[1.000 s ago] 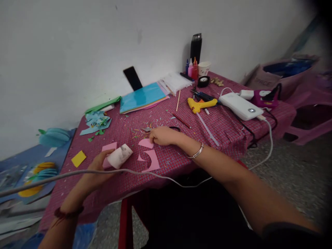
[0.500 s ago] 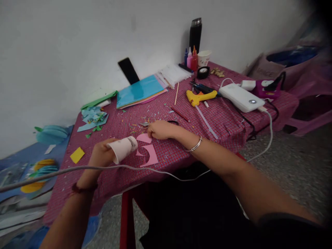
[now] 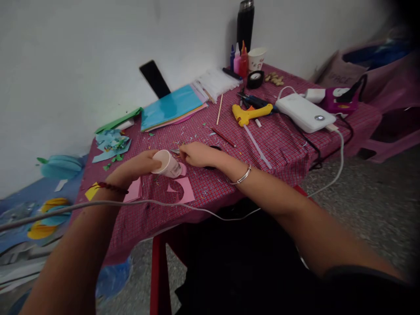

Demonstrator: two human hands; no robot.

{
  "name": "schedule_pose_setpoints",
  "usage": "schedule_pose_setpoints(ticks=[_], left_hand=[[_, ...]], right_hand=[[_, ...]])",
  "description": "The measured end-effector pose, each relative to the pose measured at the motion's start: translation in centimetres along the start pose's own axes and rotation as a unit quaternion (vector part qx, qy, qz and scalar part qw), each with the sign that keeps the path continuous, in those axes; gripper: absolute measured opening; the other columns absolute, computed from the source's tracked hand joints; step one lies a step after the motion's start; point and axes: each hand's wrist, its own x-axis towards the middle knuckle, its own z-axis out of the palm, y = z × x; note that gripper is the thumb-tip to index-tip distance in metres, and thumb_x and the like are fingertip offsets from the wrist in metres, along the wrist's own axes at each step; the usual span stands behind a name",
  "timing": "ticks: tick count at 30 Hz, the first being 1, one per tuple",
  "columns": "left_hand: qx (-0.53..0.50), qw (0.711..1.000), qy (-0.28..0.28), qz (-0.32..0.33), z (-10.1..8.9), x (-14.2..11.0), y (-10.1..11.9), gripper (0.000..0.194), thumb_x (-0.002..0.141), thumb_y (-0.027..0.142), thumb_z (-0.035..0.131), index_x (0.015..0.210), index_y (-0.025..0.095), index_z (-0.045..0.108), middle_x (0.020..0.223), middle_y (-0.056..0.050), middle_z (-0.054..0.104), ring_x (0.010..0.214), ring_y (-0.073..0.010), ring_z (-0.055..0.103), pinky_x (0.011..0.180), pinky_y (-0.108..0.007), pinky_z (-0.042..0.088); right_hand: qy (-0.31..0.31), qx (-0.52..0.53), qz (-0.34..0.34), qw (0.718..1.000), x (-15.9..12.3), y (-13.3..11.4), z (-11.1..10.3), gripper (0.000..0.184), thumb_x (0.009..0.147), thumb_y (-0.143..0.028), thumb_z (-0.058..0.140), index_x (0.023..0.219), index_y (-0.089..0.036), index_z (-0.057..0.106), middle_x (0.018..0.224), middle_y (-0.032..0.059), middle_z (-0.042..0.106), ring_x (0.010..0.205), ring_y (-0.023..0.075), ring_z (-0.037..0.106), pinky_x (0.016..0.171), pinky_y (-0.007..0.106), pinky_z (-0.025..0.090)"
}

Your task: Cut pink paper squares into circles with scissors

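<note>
My left hand [image 3: 139,166] is wrapped round a white paper cup [image 3: 167,165], which is tilted with its open rim towards the upper left. The cup's base is over or beside a round-edged pink paper piece [image 3: 183,169], partly hidden by it. My right hand [image 3: 193,154], fingers curled, is just right of the cup. Scissors with black handles [image 3: 215,149] lie partly hidden under that hand, their blade tip [image 3: 174,151] showing to its left; whether the fingers hold anything is hidden. A pink paper offcut [image 3: 187,190] with a curved cutout lies nearer to me.
Behind are coloured sheets [image 3: 170,107], a red pencil [image 3: 224,137] and a yellow glue gun [image 3: 251,114]. A white power bank [image 3: 305,113] stands at right. A grey cable [image 3: 193,209] crosses low in front. Blue paper scraps [image 3: 113,144] lie at left.
My left hand has carried the cup right and upright somewhat, bringing its base to the round-edged pink piece. More pink paper shows beside my left wrist. The view has shifted slightly.
</note>
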Motion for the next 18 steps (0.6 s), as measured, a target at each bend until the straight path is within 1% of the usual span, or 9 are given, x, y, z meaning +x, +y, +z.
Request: schedule_pose_setpoints(ticks=[1, 2, 6, 10, 12, 15, 18], left_hand=[[-0.007, 1.000, -0.025, -0.008, 0.0, 0.1, -0.2, 0.025, 0.054, 0.028, 0.053, 0.072, 0.022, 0.069, 0.065, -0.005, 0.066, 0.057, -0.0202, 0.059, 0.050, -0.029, 0.046], [-0.008, 1.000, -0.028, -0.010, 0.0, 0.3, -0.4, 0.027, 0.054, 0.028, 0.053, 0.074, 0.022, 0.070, 0.067, -0.005, 0.067, 0.058, -0.0205, 0.059, 0.050, -0.029, 0.046], [-0.003, 0.999, -0.032, -0.017, 0.1, 0.7, -0.8, 0.029, 0.055, 0.028, 0.053, 0.077, 0.022, 0.070, 0.069, -0.005, 0.067, 0.060, -0.0212, 0.059, 0.052, -0.030, 0.046], [-0.032, 0.999, -0.038, -0.023, 0.5, 1.1, -0.6, 0.033, 0.054, 0.028, 0.054, 0.081, 0.021, 0.071, 0.074, -0.007, 0.068, 0.066, -0.0229, 0.061, 0.060, -0.033, 0.049], [-0.025, 0.999, -0.033, -0.032, 0.6, 1.2, -0.6, 0.034, 0.054, 0.029, 0.054, 0.082, 0.020, 0.071, 0.074, -0.007, 0.067, 0.064, -0.0225, 0.060, 0.058, -0.032, 0.047], [-0.016, 0.998, -0.046, -0.039, 0.5, 1.2, -0.6, 0.030, 0.054, 0.028, 0.055, 0.079, 0.018, 0.069, 0.071, -0.006, 0.066, 0.061, -0.0204, 0.057, 0.053, -0.028, 0.043], [-0.049, 0.996, -0.061, -0.033, 0.5, 1.2, -0.2, 0.026, 0.054, 0.026, 0.056, 0.075, 0.018, 0.068, 0.072, -0.005, 0.067, 0.064, -0.0200, 0.058, 0.057, -0.027, 0.045]], right_hand=[[0.000, -0.001, -0.002, 1.000, 0.0, 0.0, 0.0, 0.020, 0.084, -0.011, 0.048, 0.096, -0.013, 0.064, 0.096, 0.0105, 0.070, 0.083, 0.0201, 0.061, 0.066, 0.028, 0.035], [0.001, -0.001, -0.005, 1.000, 0.0, 0.0, 0.0, 0.020, 0.084, -0.011, 0.048, 0.096, -0.013, 0.064, 0.097, 0.0107, 0.070, 0.084, 0.0201, 0.061, 0.067, 0.028, 0.035], [0.000, -0.007, -0.012, 1.000, 0.0, 0.1, 0.0, 0.021, 0.084, -0.012, 0.048, 0.096, -0.013, 0.066, 0.100, 0.0112, 0.070, 0.088, 0.0217, 0.061, 0.069, 0.029, 0.036], [-0.004, -0.013, -0.010, 1.000, 0.0, 0.0, 0.1, 0.021, 0.084, -0.012, 0.050, 0.096, -0.013, 0.066, 0.099, 0.0109, 0.071, 0.087, 0.0221, 0.062, 0.069, 0.029, 0.037], [-0.004, -0.019, -0.013, 1.000, 0.1, 0.0, 0.1, 0.020, 0.084, -0.011, 0.050, 0.095, -0.014, 0.066, 0.098, 0.0110, 0.071, 0.087, 0.0222, 0.063, 0.069, 0.029, 0.037], [-0.002, -0.030, -0.021, 0.999, 0.1, 0.1, 0.1, 0.021, 0.084, -0.011, 0.049, 0.096, -0.014, 0.066, 0.098, 0.0115, 0.071, 0.087, 0.0230, 0.064, 0.069, 0.030, 0.038], [-0.002, -0.032, -0.026, 0.999, 0.1, 0.1, 0.1, 0.022, 0.084, -0.012, 0.048, 0.096, -0.014, 0.066, 0.098, 0.0114, 0.072, 0.087, 0.0230, 0.064, 0.069, 0.030, 0.039]])
